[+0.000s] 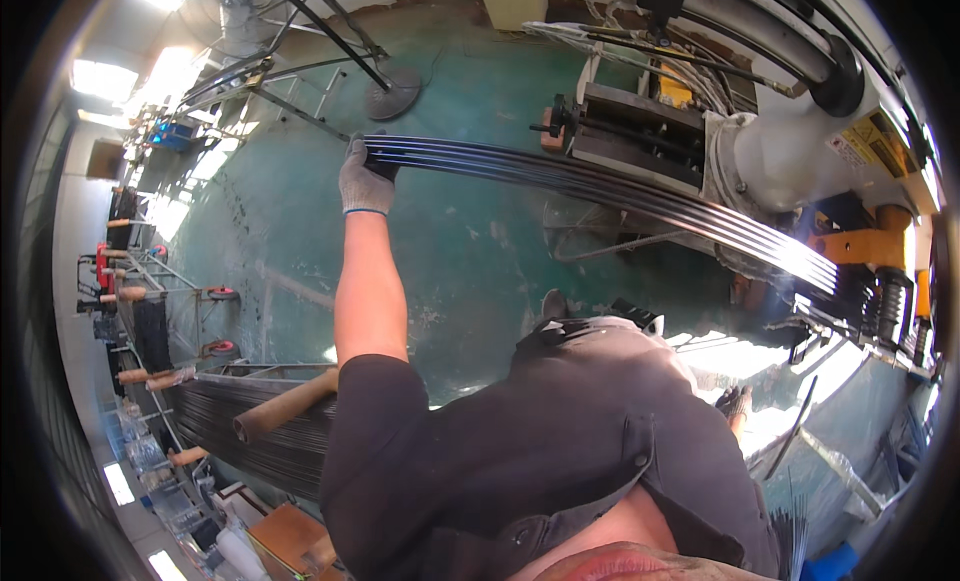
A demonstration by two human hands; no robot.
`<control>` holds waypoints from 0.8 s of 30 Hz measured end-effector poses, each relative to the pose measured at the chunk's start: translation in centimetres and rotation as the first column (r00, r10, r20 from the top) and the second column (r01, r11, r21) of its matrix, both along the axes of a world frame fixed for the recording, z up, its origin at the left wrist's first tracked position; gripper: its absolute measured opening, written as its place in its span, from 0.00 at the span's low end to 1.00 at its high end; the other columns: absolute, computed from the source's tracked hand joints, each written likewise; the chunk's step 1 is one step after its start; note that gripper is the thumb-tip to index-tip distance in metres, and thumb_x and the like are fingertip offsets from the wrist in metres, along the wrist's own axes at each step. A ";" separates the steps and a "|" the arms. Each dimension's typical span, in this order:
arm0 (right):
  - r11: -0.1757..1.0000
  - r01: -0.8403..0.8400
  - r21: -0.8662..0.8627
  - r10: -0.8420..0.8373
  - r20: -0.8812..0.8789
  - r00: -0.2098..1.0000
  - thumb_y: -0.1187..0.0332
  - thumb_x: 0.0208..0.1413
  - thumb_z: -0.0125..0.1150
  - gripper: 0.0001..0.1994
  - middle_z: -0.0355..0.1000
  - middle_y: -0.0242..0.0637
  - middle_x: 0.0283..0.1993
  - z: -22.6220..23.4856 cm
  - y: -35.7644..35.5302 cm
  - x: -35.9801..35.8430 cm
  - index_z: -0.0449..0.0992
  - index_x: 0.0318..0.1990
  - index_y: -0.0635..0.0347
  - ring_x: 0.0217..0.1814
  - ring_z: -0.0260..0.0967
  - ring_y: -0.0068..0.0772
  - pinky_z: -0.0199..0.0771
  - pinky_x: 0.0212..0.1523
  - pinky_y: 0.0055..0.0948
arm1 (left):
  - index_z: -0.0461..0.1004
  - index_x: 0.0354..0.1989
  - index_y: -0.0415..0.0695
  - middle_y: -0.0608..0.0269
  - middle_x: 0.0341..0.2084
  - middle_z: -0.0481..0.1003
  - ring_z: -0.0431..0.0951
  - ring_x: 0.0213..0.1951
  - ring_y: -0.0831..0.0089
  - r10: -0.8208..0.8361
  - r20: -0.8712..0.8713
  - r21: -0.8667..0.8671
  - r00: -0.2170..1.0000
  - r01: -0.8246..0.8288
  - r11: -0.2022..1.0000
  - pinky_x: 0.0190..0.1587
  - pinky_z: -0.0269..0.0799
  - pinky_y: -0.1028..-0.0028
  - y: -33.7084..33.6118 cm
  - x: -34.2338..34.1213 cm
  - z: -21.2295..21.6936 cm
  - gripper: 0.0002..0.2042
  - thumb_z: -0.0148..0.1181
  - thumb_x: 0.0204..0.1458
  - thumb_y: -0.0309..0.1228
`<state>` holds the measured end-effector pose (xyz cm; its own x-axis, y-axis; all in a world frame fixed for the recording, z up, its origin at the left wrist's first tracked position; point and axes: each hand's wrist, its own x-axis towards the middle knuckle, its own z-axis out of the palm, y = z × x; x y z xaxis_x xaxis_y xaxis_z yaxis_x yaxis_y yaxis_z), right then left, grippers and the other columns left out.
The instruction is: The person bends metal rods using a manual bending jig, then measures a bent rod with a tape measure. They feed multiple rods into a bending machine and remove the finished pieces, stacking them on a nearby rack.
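My left hand, in a pale knit glove with a dark palm, reaches far forward with its fingers closed around the left ends of several long, thin, dark glossy strips. Side by side, the strips slant down to the right, in front of a machine, and their far ends catch bright light by its orange part. Down by my right side, my right hand wears a dark glove. It is small and partly hidden, so its finger pose is unclear; the strips are well away from it.
A stand with a round base is on the green floor ahead. At left are a wheeled rack, a cardboard tube and a large bundle of dark strips. A cardboard box sits at lower left.
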<state>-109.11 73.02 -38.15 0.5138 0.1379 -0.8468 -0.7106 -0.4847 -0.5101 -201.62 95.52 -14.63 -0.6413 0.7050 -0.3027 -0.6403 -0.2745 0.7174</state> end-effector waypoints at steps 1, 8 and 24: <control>0.998 0.057 0.037 -0.058 0.031 0.998 0.40 0.71 0.56 0.20 0.71 0.26 0.28 0.7 -1.5 -1.1 0.74 0.41 0.47 0.24 0.66 0.26 0.70 0.25 0.27 | 0.73 0.59 0.46 0.53 0.55 0.79 0.80 0.56 0.51 -0.084 -0.039 0.006 0.996 0.085 0.996 0.61 0.76 0.45 0.3 0.3 -0.1 0.14 0.49 0.74 0.38; 0.992 -0.067 0.110 0.033 0.289 0.957 0.39 0.67 0.60 0.30 0.76 0.36 0.47 1.9 0.7 0.3 0.77 0.56 0.60 0.37 0.71 0.31 0.74 0.36 0.29 | 0.74 0.67 0.50 0.59 0.61 0.79 0.77 0.63 0.58 -0.428 -0.138 -0.108 0.893 0.416 0.903 0.68 0.69 0.48 -3.1 -4.0 -1.7 0.23 0.55 0.70 0.49; 0.892 -0.442 0.096 0.395 0.312 0.864 0.62 0.67 0.67 0.13 0.67 0.28 0.23 6.4 10.3 1.2 0.75 0.31 0.55 0.19 0.61 0.21 0.60 0.20 0.24 | 0.54 0.79 0.46 0.52 0.79 0.57 0.55 0.79 0.51 -0.063 0.151 -0.323 0.987 0.110 0.940 0.79 0.52 0.46 -4.5 17.1 -8.8 0.35 0.44 0.72 0.54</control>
<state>-107.89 83.37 -31.79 0.5862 0.5128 -0.6272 -0.2770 -0.6006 -0.7501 -184.48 91.05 -23.44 -0.5185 0.6019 -0.6073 -0.7490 0.0229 0.6622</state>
